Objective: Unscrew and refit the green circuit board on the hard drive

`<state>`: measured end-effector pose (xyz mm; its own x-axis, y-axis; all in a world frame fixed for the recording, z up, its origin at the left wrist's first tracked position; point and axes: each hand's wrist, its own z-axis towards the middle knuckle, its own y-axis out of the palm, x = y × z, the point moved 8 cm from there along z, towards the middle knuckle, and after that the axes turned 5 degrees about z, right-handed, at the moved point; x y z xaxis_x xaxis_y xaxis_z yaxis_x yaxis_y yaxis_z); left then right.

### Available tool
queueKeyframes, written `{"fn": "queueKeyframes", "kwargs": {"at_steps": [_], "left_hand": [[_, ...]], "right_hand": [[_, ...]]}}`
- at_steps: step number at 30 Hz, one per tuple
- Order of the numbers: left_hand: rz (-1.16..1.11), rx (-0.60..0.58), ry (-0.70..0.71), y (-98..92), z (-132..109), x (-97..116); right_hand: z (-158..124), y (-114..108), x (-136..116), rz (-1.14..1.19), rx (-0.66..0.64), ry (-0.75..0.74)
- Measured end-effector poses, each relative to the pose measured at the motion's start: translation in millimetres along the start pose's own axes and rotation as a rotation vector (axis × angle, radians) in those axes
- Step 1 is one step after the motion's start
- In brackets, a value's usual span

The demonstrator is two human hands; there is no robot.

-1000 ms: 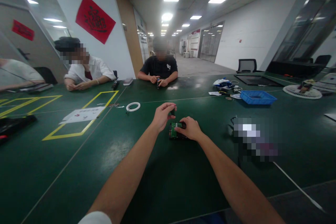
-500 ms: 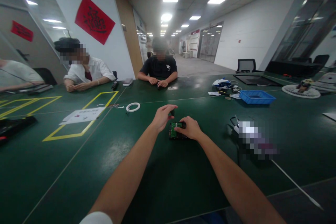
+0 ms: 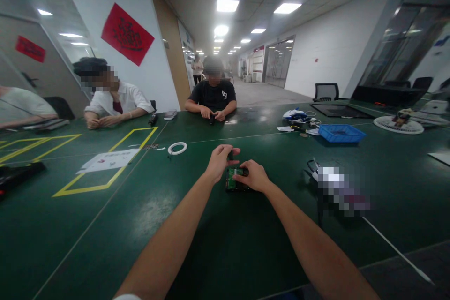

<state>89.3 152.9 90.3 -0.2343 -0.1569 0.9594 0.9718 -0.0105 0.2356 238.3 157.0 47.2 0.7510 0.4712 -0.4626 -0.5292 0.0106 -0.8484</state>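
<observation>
On the green table in front of me lies a hard drive [image 3: 232, 180], flat and dark-edged, its green circuit board facing up. My right hand [image 3: 256, 176] grips it from the right, with the thumb across the board and the fingers over the far edge. Just beyond its left far corner, my left hand [image 3: 221, 163] hovers with bent fingers close together. Something small and dark [image 3: 230, 154] shows between those fingers; its kind is too small and shadowed to make out. The hand covers part of the drive's right side.
A white ring-shaped coil [image 3: 177, 148] and a printed sheet [image 3: 107, 161] by yellow tape lie left. To the right are a blue tray [image 3: 341, 134], a blurred-out object [image 3: 339, 185] with a white cable, and a round white fan part [image 3: 398, 124]. Several people sit across the table.
My left fingers have curled more and moved slightly down near the drive. My right hand keeps its grip. The view has shifted a little, and a standing person shows in the background.
</observation>
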Motion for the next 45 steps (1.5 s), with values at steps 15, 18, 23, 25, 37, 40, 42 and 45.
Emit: {"fn": "queueKeyframes", "kwargs": {"at_steps": [15,18,23,25,37,40,42,45], "left_hand": [[0.145,0.029,0.073,-2.5,0,7],[0.075,0.042,0.035,-3.8,1,1],[-0.037,0.046,-0.006,-6.9,4,-4],[-0.042,0.064,0.005,-9.0,4,-3],[0.143,0.098,0.087,-6.1,-2,14],[0.138,0.097,0.087,-5.7,-2,12],[0.112,0.087,0.075,-3.6,-2,9],[0.037,0.053,0.053,1.9,-3,5]], "right_hand": [[0,-2,-2,0.013,0.004,0.002],[-1,-2,-1,0.011,0.007,0.013],[-1,-2,-1,0.008,0.011,0.010],[0,-1,-1,0.003,0.010,0.003],[-1,-1,-2,0.002,-0.002,0.007],[-1,-2,-3,0.007,0.005,0.003],[-1,-2,-3,0.010,0.005,0.000],[-1,-2,-2,0.009,0.001,0.005]]}}
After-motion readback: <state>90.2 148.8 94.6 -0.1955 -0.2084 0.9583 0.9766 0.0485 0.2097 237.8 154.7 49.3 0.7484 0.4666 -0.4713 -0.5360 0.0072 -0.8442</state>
